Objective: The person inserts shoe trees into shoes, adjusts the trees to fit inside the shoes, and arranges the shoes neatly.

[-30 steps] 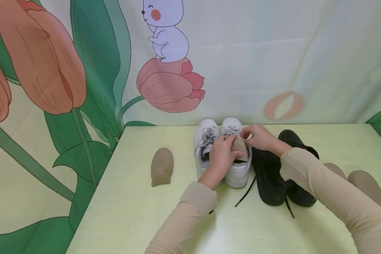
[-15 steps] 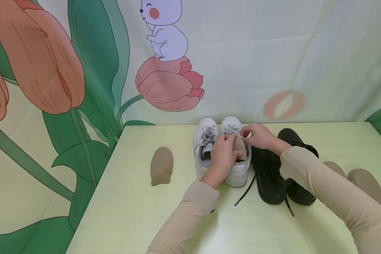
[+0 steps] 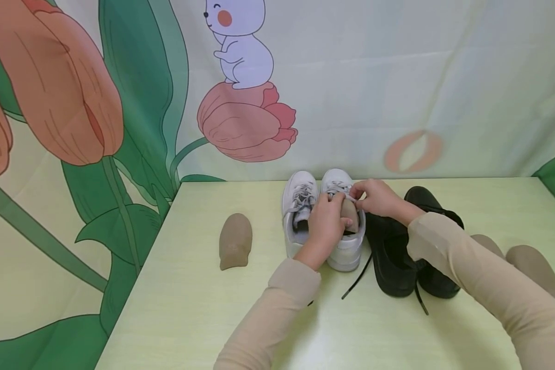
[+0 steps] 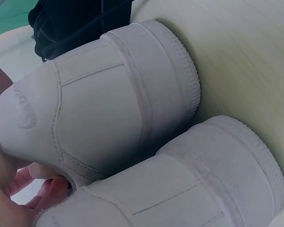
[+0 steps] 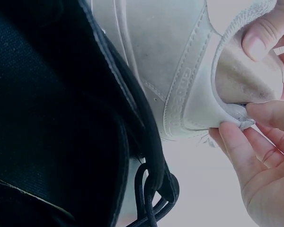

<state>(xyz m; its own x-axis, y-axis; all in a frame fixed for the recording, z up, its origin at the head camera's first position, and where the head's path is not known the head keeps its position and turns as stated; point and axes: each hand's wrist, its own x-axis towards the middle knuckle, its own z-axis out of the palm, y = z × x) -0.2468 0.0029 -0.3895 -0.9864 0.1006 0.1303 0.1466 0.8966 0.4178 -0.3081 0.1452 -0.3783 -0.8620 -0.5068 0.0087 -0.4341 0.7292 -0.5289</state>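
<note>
Two white lace-up sneakers stand side by side with toes toward the back wall. A smooth beige shoe insert point(image 3: 350, 213) sits part way in the opening of the right-hand sneaker point(image 3: 346, 257). My left hand point(image 3: 326, 222) holds this insert, its thumb lying on the insert point(image 5: 248, 78) in the right wrist view. My right hand point(image 3: 376, 198) pinches the sneaker's edge by the tongue point(image 5: 244, 122) between thumb and fingers. The other sneaker point(image 3: 300, 182) is partly covered by my left hand. In the left wrist view the sneaker heel point(image 4: 99, 104) hides part of the fingers.
A pair of black shoes point(image 3: 398, 285) with loose laces stands right beside the white pair, under my right forearm. Another beige insert point(image 3: 236, 241) lies on the left of the table point(image 3: 176, 318). Two more beige pieces point(image 3: 534, 270) lie far right. A printed cloth point(image 3: 342, 103) hangs behind.
My left hand has shifted slightly right over the sneaker opening, and a little less of the insert shows. The right hand keeps its pinch on the sneaker's edge. The view has tilted slightly.
</note>
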